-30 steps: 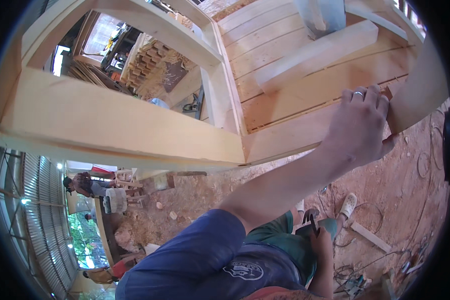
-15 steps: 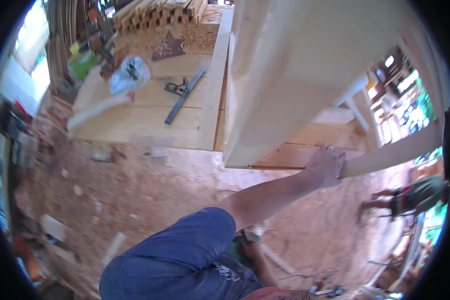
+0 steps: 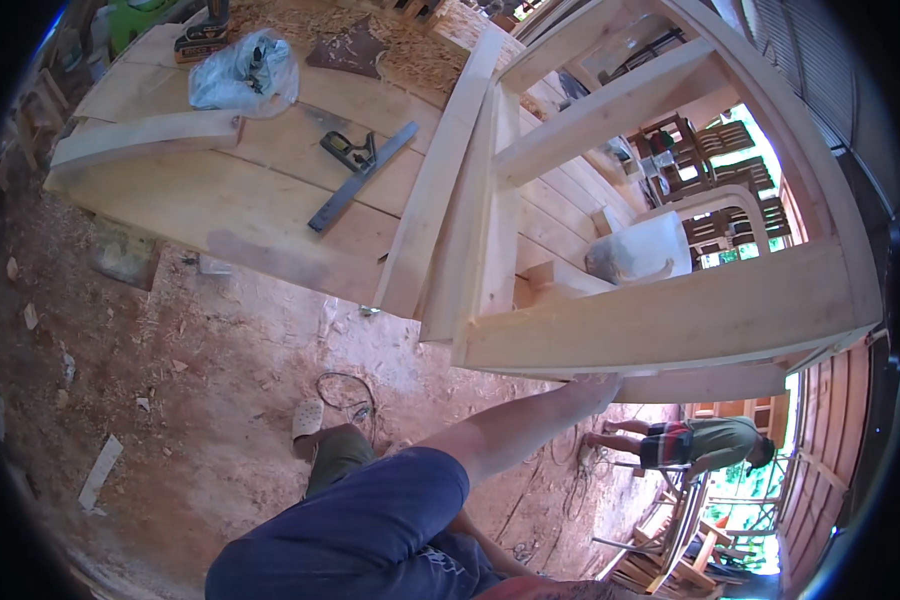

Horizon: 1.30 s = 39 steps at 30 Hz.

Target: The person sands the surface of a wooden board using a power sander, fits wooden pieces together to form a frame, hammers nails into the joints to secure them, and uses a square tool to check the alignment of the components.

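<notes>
My left arm, in a blue sleeve, reaches up from the lower edge to a large pale wooden frame point(image 3: 660, 315) with crosspieces. My left hand point(image 3: 598, 388) is closed on the frame's lower edge, its fingers mostly hidden by the wood. Tilted, the frame stands against the workbench, beside a long straight board point(image 3: 440, 180). Of my right arm only a bit of forearm point(image 3: 495, 553) shows, and its hand is hidden behind my left arm. To the left of the frame, a combination square point(image 3: 360, 175) lies on the bench.
The plank bench point(image 3: 270, 235) also bears a curved wooden piece point(image 3: 150, 135), a plastic bag point(image 3: 245, 75), a cordless drill point(image 3: 202, 38) and a white container point(image 3: 640, 250). Shavings, offcuts and a cable point(image 3: 355, 385) lie on the floor. A person point(image 3: 710, 443) works at the right.
The view has swung, and the wooden frame now appears turned, showing its openings. My left hand appears lower and farther left, at the frame's lower edge.
</notes>
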{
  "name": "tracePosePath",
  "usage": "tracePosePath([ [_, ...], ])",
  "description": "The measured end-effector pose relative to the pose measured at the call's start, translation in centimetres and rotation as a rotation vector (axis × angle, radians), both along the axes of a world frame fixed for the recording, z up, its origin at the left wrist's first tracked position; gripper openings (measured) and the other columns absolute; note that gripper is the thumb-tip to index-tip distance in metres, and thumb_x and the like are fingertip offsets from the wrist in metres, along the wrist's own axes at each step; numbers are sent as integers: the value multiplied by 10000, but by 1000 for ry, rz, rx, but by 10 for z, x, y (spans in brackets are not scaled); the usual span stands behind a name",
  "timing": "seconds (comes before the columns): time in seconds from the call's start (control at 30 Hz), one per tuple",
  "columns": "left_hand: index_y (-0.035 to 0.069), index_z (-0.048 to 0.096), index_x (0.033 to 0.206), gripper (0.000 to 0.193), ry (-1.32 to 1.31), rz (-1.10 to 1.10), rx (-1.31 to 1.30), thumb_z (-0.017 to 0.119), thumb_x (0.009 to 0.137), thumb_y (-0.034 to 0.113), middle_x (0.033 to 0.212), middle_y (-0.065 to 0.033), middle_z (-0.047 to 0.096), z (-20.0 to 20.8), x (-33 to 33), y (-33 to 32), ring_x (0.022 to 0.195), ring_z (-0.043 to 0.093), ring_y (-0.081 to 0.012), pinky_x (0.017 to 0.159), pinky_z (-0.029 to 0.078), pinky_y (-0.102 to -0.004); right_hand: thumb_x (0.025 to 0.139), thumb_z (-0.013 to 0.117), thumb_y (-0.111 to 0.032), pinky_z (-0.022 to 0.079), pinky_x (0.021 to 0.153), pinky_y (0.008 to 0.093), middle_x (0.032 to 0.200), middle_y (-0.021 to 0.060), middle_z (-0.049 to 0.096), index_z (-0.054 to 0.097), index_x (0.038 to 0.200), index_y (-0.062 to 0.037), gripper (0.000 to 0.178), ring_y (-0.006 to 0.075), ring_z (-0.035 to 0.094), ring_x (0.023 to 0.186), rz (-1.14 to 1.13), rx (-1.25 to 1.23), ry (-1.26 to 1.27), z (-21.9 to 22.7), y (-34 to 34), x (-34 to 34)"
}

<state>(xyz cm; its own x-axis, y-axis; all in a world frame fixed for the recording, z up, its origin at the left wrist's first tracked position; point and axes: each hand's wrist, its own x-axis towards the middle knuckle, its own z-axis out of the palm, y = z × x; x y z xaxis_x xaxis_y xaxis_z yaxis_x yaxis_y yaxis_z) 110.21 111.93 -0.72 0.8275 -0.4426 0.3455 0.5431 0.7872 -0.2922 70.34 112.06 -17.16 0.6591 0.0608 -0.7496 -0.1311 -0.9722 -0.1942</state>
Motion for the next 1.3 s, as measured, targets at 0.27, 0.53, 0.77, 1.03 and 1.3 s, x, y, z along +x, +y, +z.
tracePosePath([
  [0.27, 42, 705, 1128, 341, -472, 657, 1778, 531, 1019, 314, 1035, -176, 718, 65, -69, 35, 927, 685, -299, 813, 559, -466, 912, 677, -449, 560, 847, 496, 968, 270, 742, 724, 1034, 28, 495, 428, 728, 942, 77, -34, -36, 55, 21, -7],
  [0.53, 21, 733, 967, 186, -1019, 709, 1951, 638, 904, 168, 909, -199, 737, 118, -82, 118, 864, 730, -372, 792, 582, -499, 862, 817, -224, 470, 615, 323, 720, 42, 611, 667, 945, -3, 279, 126, 557, 667, -423, 71, -510, 255, 3, -8],
  [0.77, 43, 693, 941, 103, -470, 1385, 1588, 723, 871, 113, 937, -144, 709, 177, -179, 220, 899, 694, -350, 778, 551, -441, 886, 795, -147, 446, 625, 284, 756, -6, 578, 680, 1128, 6, 308, 98, 524, 679, -463, 289, -986, 326, 17, 80],
  [1.03, 37, 701, 953, 157, -581, 1469, 1746, 707, 806, -19, 942, -107, 728, 204, -245, 360, 757, 721, -242, 650, 578, -346, 906, 784, -235, 553, 759, 424, 910, 216, 717, 659, 1245, -10, 426, 342, 722, 859, -182, 250, -846, 384, 77, 229],
  [1.3, 10, 701, 998, 94, 135, 1480, 1749, 625, 945, 24, 903, 10, 681, 208, -144, 491, 707, 532, -14, 653, 441, -202, 905, 743, -280, 531, 898, 488, 1095, 205, 740, 710, 1167, -42, 355, 418, 687, 1033, 671, 0, -1258, 341, 53, 330],
])
